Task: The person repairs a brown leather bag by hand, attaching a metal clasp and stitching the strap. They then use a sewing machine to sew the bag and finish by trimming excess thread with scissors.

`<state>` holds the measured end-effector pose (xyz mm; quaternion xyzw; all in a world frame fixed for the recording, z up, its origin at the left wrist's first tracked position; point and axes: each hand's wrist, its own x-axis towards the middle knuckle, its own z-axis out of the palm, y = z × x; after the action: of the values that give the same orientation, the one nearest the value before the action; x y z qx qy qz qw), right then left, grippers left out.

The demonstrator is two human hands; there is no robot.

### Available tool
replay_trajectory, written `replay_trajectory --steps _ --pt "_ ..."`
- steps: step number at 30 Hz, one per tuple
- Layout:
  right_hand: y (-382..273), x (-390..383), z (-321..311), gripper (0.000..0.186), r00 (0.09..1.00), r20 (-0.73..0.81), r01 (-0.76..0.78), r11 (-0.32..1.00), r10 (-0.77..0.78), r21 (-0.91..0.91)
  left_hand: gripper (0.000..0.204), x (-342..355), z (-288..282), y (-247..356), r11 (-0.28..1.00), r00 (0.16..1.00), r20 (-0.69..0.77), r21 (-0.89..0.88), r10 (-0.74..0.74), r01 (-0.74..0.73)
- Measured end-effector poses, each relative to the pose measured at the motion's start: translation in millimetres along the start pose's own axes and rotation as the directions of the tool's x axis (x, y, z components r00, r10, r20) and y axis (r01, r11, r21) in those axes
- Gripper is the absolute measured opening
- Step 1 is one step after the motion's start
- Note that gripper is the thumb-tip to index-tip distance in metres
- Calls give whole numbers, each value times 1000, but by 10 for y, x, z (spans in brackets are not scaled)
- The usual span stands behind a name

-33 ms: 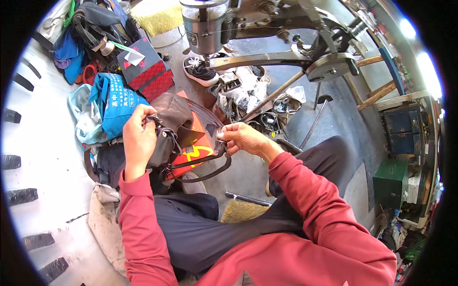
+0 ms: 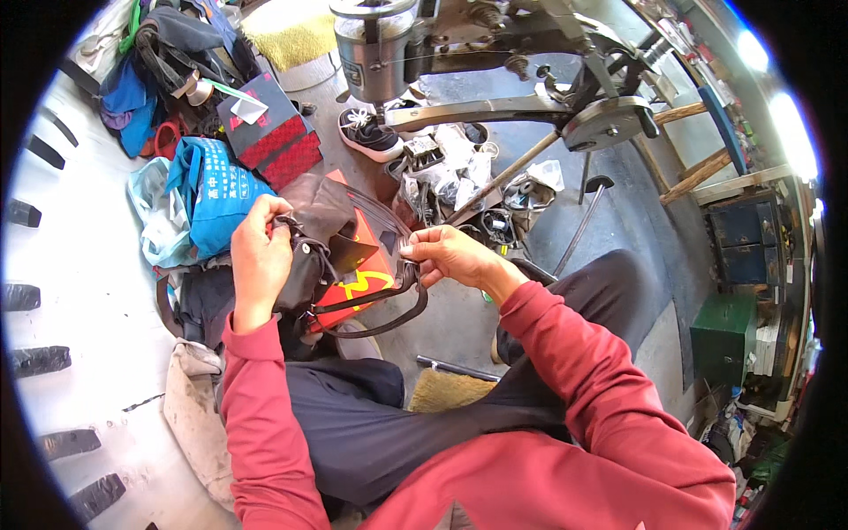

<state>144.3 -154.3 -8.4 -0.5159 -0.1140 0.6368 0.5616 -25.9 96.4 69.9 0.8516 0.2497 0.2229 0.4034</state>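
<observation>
My left hand (image 2: 261, 261) grips the upper edge of a dark brown leather bag (image 2: 320, 208) at its left side, fingers closed on it. A bit to the right, my right hand (image 2: 446, 256) pinches the bag's looped strap (image 2: 384, 320) near a small metal fitting. The bag lies over a red-orange box (image 2: 371, 256) with a yellow design, which it partly hides. My left fingertips are partly hidden by the bag's edge.
A sewing machine (image 2: 495, 115) stands ahead, with shoes (image 2: 371, 132) and a cluttered pile beneath. At left are a blue bag (image 2: 212, 221), boxes (image 2: 278, 155) and assorted bags. A metal rod (image 2: 579, 230) and a green box (image 2: 720, 340) are to the right.
</observation>
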Motion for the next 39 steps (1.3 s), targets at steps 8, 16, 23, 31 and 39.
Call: replay_trajectory --steps 8,16,23,31,39 --pt "-107 -472 351 13 997 -4 71 997 -71 2 34 -195 156 96 996 992 122 64 46 -54" --pt "237 -454 344 22 985 -166 82 979 -51 186 37 -956 323 676 999 979 196 -3 49 -49" --pt "338 -488 416 21 996 -87 10 996 -2 92 26 -1160 621 664 979 936 346 -163 -63 126" --pt "286 -587 495 32 918 -274 149 889 -287 -434 12 -1213 572 632 995 966 251 -94 60 -37" --pt "313 -662 678 30 887 155 439 688 -435 -578 9 -1329 677 626 963 974 200 -263 107 -52"
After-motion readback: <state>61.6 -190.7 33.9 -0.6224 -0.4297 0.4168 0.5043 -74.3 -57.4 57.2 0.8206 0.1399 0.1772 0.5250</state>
